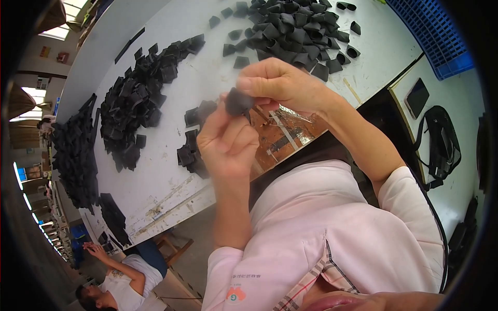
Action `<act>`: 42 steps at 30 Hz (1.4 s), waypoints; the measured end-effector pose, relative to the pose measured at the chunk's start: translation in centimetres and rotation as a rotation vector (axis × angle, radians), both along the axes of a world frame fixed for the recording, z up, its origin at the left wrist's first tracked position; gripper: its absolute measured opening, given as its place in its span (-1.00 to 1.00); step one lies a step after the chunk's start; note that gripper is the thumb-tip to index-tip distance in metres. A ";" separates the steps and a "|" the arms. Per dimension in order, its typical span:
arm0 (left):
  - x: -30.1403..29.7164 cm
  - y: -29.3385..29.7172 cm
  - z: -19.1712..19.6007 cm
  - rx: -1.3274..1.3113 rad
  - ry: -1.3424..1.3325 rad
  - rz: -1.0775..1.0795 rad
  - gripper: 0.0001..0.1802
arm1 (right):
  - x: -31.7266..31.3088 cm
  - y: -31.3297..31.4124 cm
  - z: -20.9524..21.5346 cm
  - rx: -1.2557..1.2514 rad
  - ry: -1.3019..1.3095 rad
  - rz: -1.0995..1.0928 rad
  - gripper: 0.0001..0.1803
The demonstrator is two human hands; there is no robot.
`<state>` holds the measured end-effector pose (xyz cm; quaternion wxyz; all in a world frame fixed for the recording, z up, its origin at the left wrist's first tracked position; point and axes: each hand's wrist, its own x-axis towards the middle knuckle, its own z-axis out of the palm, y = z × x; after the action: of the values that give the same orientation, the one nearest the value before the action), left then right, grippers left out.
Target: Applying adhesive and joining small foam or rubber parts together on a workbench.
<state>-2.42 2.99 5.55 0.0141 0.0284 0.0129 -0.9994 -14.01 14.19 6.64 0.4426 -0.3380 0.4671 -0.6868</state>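
Note:
A small black piece (238,102) of sheet material, apparently folded or curled, is held up between my two hands above the front part of the table. My left hand (228,140) grips its lower left side, fingers curled in. From the right, my right hand (285,85) pinches its upper edge between thumb and fingers. Just left of my left hand lies a small group of black pieces (191,150). Beyond my right hand spreads a large heap of curled black pieces (295,36), several of them bent into open loops.
Left on the white table (166,150) lie a pile of flat black pieces (135,98) and a stack of black strips (75,150). A brown recess (285,132) sits below my hands. At right are a blue crate (436,36), phone (416,97) and black bag (441,140). A co-worker (124,280) sits lower left.

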 end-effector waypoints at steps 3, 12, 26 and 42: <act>0.5 0.6 -0.5 -0.127 -0.059 0.068 -0.82 | 0.2 0.5 -0.1 0.013 0.014 -0.009 -0.67; -0.4 1.3 2.1 -1.653 0.020 0.805 -0.64 | 1.3 1.7 1.4 0.013 0.679 -0.622 -0.71; -0.2 2.7 2.9 -0.928 -0.188 0.784 -0.86 | 3.0 1.0 2.0 -0.144 1.327 -0.812 -0.77; 0.0 1.9 3.9 -1.709 -0.090 0.845 -0.88 | 2.0 2.3 2.1 -0.068 0.742 -0.454 -0.86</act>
<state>-2.37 4.91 9.48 0.3905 0.0399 -0.7131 -0.5809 -11.97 16.46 8.76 0.0709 -0.4650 0.6342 -0.6136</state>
